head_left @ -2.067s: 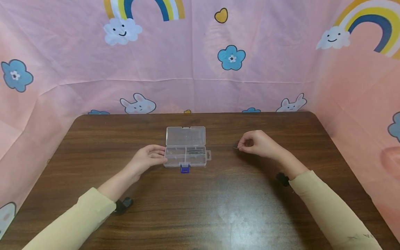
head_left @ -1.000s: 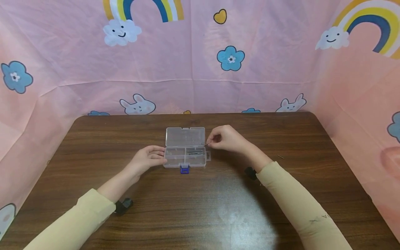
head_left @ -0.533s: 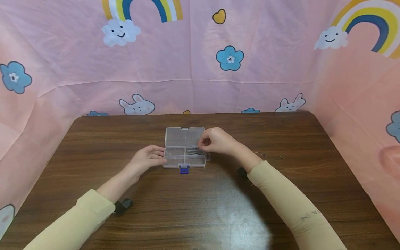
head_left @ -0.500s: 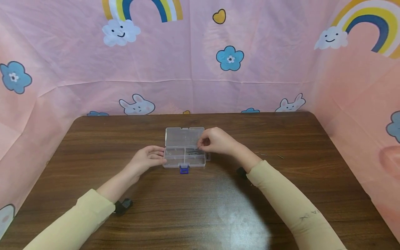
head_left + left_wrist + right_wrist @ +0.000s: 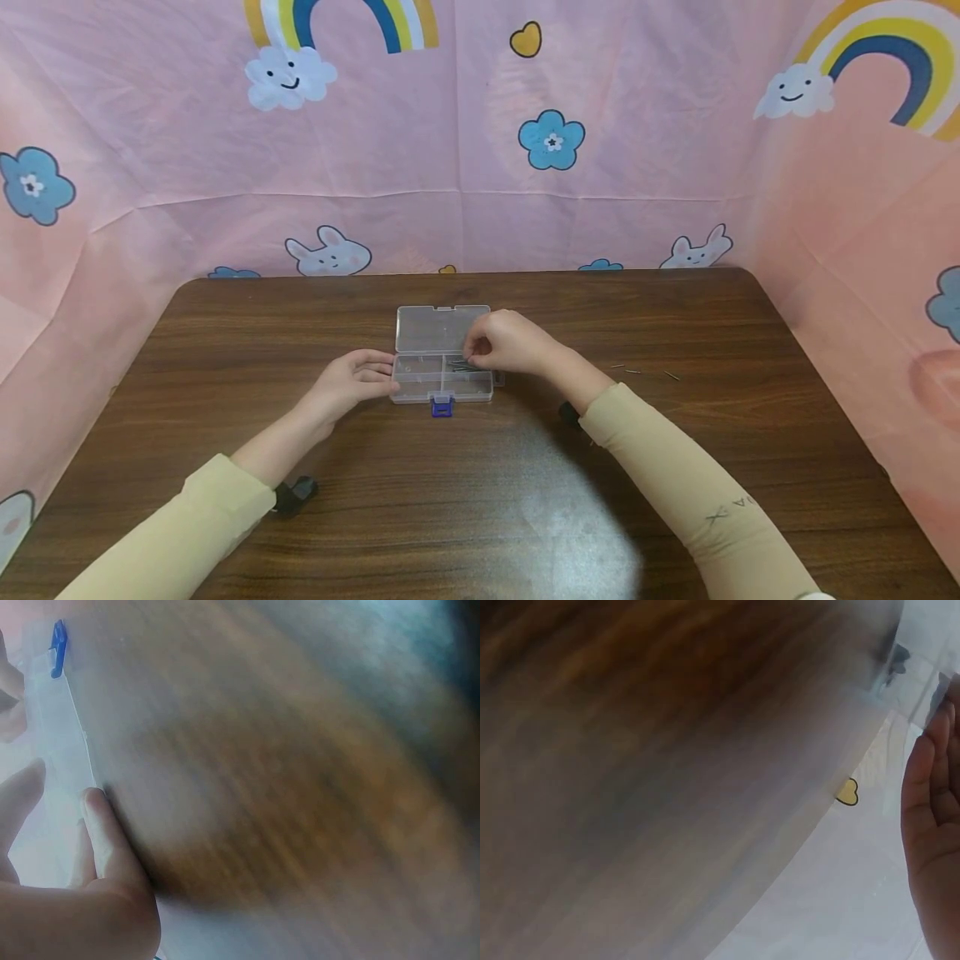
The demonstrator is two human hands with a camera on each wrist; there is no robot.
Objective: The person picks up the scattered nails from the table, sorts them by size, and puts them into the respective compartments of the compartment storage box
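Note:
A clear plastic divided box (image 5: 417, 389) with a blue latch (image 5: 442, 407) lies open in the middle of the table, its lid (image 5: 431, 327) folded back. My left hand (image 5: 347, 386) rests against the box's left end with relaxed fingers; the left wrist view has a straight finger (image 5: 105, 832) along its edge. Over the back right compartment, my right hand (image 5: 516, 343) pinches a thin metal nail, mostly hidden by its fingertips. Several similar nails (image 5: 456, 365) lie in that compartment. The right wrist view shows the fingers (image 5: 921, 761) held close together by the clear plastic.
Three thin nails (image 5: 633, 372) lie on the brown wooden table (image 5: 465, 500), right of the box beyond my right forearm. Pink patterned cloth (image 5: 420, 150) hangs behind the table and on both sides.
My right hand has carried a nail leftward from the table to the box and lowered it over the back right compartment. Nails on the right came into view. My left hand stayed put.

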